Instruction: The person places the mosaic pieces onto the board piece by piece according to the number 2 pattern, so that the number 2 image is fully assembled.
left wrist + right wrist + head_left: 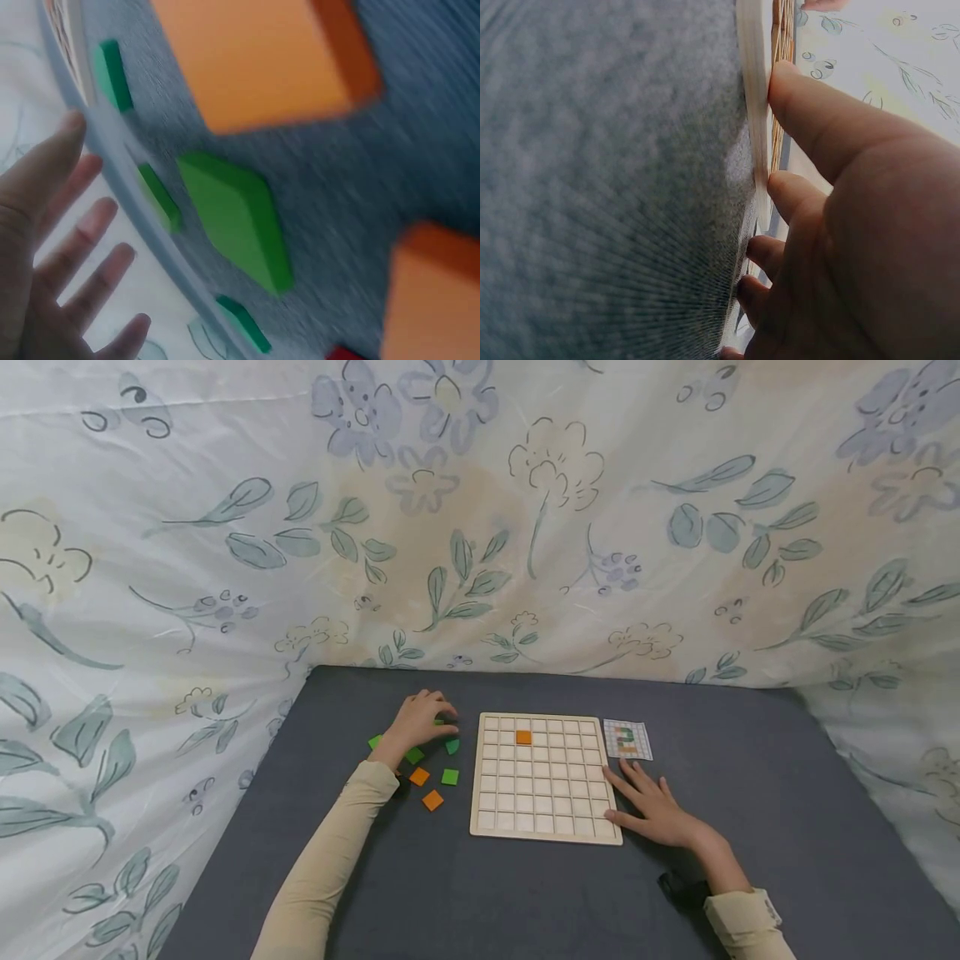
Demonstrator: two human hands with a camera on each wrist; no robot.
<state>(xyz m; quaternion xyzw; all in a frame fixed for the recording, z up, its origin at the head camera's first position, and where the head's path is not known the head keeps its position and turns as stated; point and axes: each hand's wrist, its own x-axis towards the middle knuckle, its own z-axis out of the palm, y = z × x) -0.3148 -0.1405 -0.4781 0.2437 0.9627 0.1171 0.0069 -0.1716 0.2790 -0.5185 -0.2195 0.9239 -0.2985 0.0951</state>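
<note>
My left hand (420,720) hovers over loose tiles left of the grid board, fingers loosely bent and nothing held. Under and around it lie green tiles (450,777) and orange tiles (432,800). The left wrist view shows its fingers spread, apart from a green tile (232,217) and a large orange tile (262,60). At the right edge of the wooden grid board (546,838), my right hand (652,806) rests with fingers extended, thumb and a fingertip touching the rim (756,90). One orange square (523,738) sits in a cell near the board's top.
A small printed card (628,740) with a coloured pattern lies just beyond the board's upper right corner. A dark grey cloth (555,902) covers the table. Floral fabric (480,543) hangs behind and at both sides. A black object (682,891) is by my right wrist.
</note>
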